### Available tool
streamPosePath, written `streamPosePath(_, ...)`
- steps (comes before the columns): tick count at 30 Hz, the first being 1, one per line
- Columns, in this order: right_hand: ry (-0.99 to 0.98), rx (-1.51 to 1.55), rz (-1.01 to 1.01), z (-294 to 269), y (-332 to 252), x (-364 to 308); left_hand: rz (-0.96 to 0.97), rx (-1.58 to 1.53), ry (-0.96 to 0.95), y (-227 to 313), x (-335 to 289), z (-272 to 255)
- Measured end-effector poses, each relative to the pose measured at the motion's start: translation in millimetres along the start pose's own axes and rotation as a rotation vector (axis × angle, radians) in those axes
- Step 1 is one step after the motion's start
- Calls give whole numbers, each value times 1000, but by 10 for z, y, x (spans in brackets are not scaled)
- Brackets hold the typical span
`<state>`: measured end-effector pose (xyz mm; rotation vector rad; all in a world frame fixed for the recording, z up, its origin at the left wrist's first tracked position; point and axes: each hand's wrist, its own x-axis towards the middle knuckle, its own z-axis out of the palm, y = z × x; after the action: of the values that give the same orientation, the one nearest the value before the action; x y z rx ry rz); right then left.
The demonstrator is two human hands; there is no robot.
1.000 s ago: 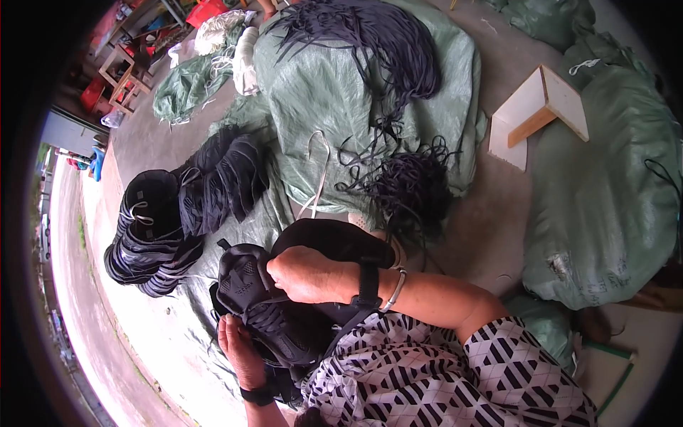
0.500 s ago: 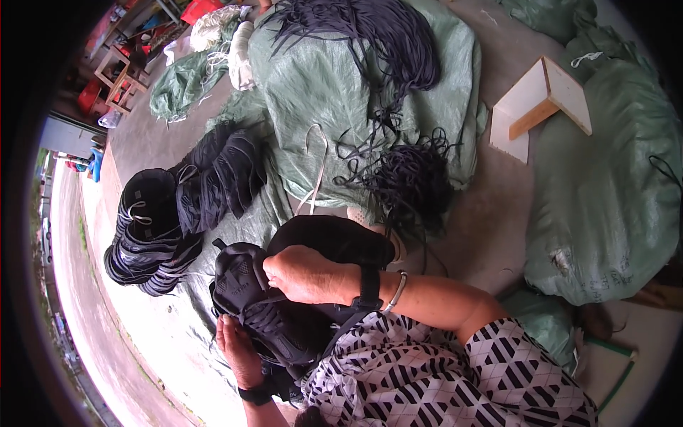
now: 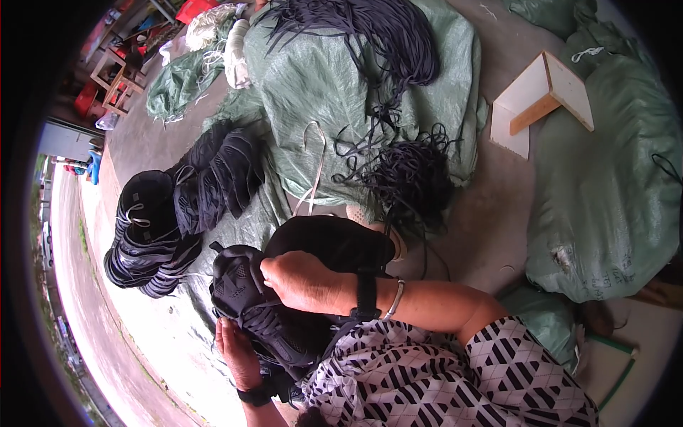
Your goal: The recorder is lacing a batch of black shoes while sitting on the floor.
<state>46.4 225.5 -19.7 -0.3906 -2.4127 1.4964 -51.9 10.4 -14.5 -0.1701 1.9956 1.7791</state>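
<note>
A black shoe upper [image 3: 281,334] with dark laces across its front rests on my lap. My left hand [image 3: 238,354] is along its left side, fingers pressed together against the edge. Over its upper right part, my right hand [image 3: 306,281] is closed in a pinch. What the right fingertips hold is hidden from this view. A wristband [image 3: 368,293] and a bracelet are on my right arm. Just beyond the right hand is a dark rounded shape [image 3: 331,242], likely my covered knee.
Stacked black shoe uppers [image 3: 153,235] stand at the left on green sheeting [image 3: 306,92]. Ahead lie a tangled heap of dark laces [image 3: 413,174] and a longer bundle [image 3: 391,39]. At the right are a wooden board piece [image 3: 537,114] and a full green sack [image 3: 605,192].
My right hand has shifted slightly left and down over the shoe upper. My left hand stays at its side, and the surroundings look the same.
</note>
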Motion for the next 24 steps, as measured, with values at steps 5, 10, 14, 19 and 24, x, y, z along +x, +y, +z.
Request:
streamPosePath(5, -4, -39, -55, 24, -50, 18, 95, 102, 55, -11, -7, -3)
streamPosePath(10, 53, 114, -151, 90, 89, 67, 56, 39, -101, 115, -68, 47)
streamPosePath(14, -283, 283, 235, -143, -24, 141, 117, 23, -172, 38, -64, 157)
streamPosePath(19, -132, 144, 22, -26, -64, 63, 213, 25, -198, 31, -139, 90)
streamPosePath(24, -300, 270, 294, -149, -145, 132, 214, 4, -228, 96, -59, 88)
